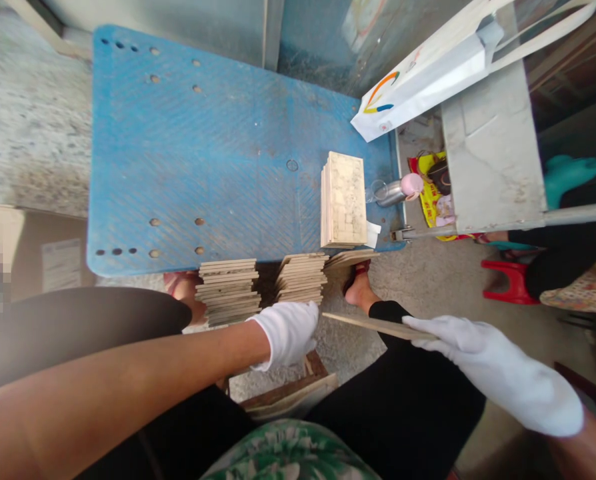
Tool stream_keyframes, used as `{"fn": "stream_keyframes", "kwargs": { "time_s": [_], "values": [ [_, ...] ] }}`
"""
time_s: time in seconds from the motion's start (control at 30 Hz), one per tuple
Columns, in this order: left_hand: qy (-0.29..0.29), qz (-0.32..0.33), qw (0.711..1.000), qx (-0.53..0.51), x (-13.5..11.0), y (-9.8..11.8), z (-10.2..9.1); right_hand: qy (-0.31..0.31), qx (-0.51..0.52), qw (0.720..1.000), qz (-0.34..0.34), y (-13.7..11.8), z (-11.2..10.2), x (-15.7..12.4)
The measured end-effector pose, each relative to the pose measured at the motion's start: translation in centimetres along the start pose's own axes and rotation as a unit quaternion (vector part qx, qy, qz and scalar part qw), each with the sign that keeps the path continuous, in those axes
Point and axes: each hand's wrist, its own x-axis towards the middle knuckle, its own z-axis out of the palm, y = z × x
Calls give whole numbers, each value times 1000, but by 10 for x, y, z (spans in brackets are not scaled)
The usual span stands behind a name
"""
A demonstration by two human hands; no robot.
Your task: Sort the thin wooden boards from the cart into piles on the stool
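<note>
My right hand [458,340], in a white glove, pinches one end of a thin wooden board [363,323] between thumb and fingers. The board points left, its far end close to my left hand [288,333]. Also gloved in white, my left hand has its fingers curled together, and whatever lies inside them is hidden. Just beyond it are two rows of thin wooden boards, a left stack [228,290] and a middle stack [302,277], both set low by the blue table's near edge. A few more boards [351,258] lean at the right of them.
On the blue table [218,153] stand a pile of boards [347,200], a metal bottle with a pink lid [395,192] and a white bag [428,73]. A cardboard box [53,247] is at left. Another person sits at right by a red stool [508,281].
</note>
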Motion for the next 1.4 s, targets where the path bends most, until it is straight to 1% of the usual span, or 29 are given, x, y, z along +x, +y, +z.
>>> {"fn": "stream_keyframes", "kwargs": {
  "time_s": [0.07,0.1,0.17,0.27,0.37,0.5,0.6,0.73,0.83,0.9,1.03,1.2,1.3,1.4],
  "values": [
    [-39,4,999,34,-1,-2,1,-49,-7,999,-8,9,-5,11],
    [-51,14,997,49,-2,-2,1,-63,-27,998,-14,15,-7,17],
    [-59,25,995,71,-3,-2,0,-72,-95,992,-31,27,-8,30],
    [-61,19,994,84,-2,-2,-1,-87,-216,970,-64,41,-3,52],
    [-71,17,993,89,1,-3,-4,-115,-294,945,-81,45,11,79],
    [-63,-9,994,88,2,-2,-10,-164,-342,918,-118,49,40,119],
    [-54,-16,995,86,3,-3,-12,-168,-353,914,-107,55,62,145],
    [-60,-9,996,72,6,-9,-14,-174,-343,921,-57,66,81,168],
    [-62,-12,996,70,8,-12,-13,-177,-339,923,-50,72,85,176],
    [-66,-15,994,86,8,-13,-12,-174,-337,924,-50,75,85,179],
    [-89,-13,989,115,8,-12,-11,-159,-332,929,-48,83,85,185],
    [-113,-17,984,134,8,-11,-14,-139,-321,934,-63,90,93,192],
    [-108,-15,985,130,9,-11,-16,-119,-321,937,-77,86,97,188],
    [-105,-15,986,128,9,-13,-17,-80,-315,940,-101,83,95,176]
  ]
}}
